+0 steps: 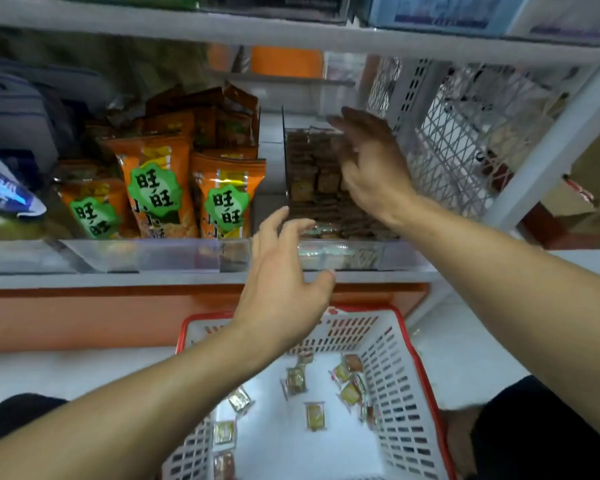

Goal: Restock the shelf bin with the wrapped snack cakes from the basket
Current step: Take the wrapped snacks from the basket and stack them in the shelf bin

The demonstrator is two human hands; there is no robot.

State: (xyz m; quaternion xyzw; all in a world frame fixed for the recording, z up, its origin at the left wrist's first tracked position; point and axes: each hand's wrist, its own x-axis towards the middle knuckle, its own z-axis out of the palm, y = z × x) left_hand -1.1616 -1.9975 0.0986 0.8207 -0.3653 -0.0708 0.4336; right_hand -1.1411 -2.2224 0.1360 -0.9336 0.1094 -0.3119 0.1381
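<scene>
**Both hands at the bin, cakes left in the basket**

At far left on the shelf point(118, 280) lies a blue-and-white packet point(4, 195), partly cut off by the frame edge. Next to it stand orange snack bags point(156, 181) with green labels, packed in rows behind a clear front lip.

The left hand point(284, 282) hovers in front of the shelf edge, at the bin's left front corner. Its fingers are spread and only loosely bent, thumb out to the right, and it holds nothing.

The clear bin point(347, 254) sits just right of the orange bags, with a gap between. It is filled nearly to the top with brown wrapped cakes point(312, 174), stacked in tidy rows front to back.

The right hand point(371, 171) reaches over the bin's right side, palm facing left, fingers straight and together, lying against the stacked cakes. Nothing is gripped in it.

Right of the bin is a white mesh panel point(458, 140) and a shelf upright point(551, 147).

Below, on the floor, stands a white basket point(395, 375) with a red rim. About a dozen loose wrapped cakes point(315, 415) lie scattered on its bottom, some partly hidden under the left forearm.
</scene>
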